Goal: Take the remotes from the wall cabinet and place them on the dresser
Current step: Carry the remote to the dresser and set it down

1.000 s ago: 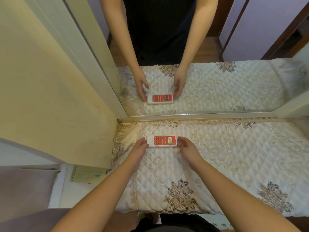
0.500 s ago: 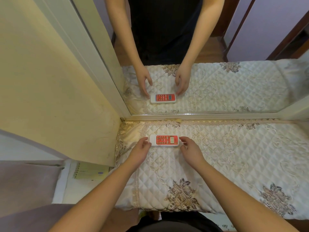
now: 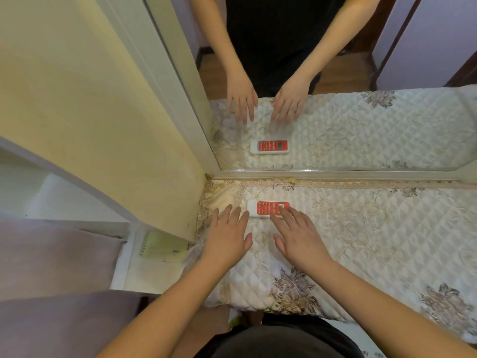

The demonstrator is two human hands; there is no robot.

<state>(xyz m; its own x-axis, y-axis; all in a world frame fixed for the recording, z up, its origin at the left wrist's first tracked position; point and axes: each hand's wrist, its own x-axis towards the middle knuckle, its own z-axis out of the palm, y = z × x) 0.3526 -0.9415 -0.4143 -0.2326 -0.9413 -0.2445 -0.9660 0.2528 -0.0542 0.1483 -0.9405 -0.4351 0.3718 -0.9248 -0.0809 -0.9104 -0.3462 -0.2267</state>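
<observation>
A white remote with a red button panel (image 3: 263,208) lies flat on the dresser's quilted cream cover (image 3: 374,228), close to the mirror at the back left. My left hand (image 3: 227,237) hovers just in front of the remote's left end, fingers spread, holding nothing. My right hand (image 3: 299,240) is also spread open, and its fingertips overlap the remote's right end in the view. Whether they touch it I cannot tell. No other remote shows.
A mirror (image 3: 361,112) stands along the dresser's back edge and reflects the remote, both hands and a dark-clothed torso. A yellow panel (image 3: 103,112) rises at the left. Below it, a lower white shelf holds a green spiral notebook (image 3: 162,246). Lilac fabric (image 3: 51,267) lies at lower left.
Both hands let go of the remote's ends and drew back toward me with fingers spread. The remote stays on the dresser cover.
</observation>
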